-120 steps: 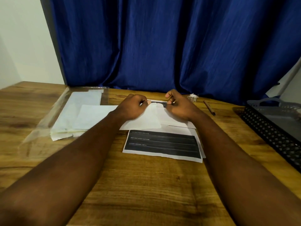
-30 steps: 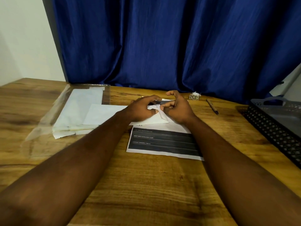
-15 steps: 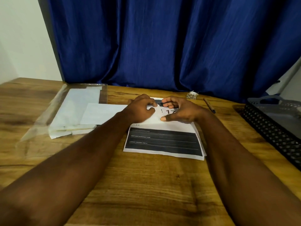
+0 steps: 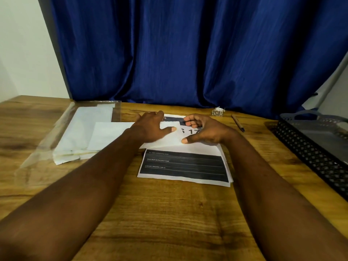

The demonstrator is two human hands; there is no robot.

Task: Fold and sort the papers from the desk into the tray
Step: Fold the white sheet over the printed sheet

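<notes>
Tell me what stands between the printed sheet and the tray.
Nothing visible blocks it: bare desk runs from the printed sheet to the tray on the right. Only a pen lies flat between them, farther back.

bare desk [image 4: 169,219] lies open; pen [image 4: 237,122] lies between papers [image 4: 183,167] and tray [image 4: 308,146].

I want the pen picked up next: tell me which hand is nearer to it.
Right. The right hand lies just left of the pen; the left hand is farther left.
</notes>
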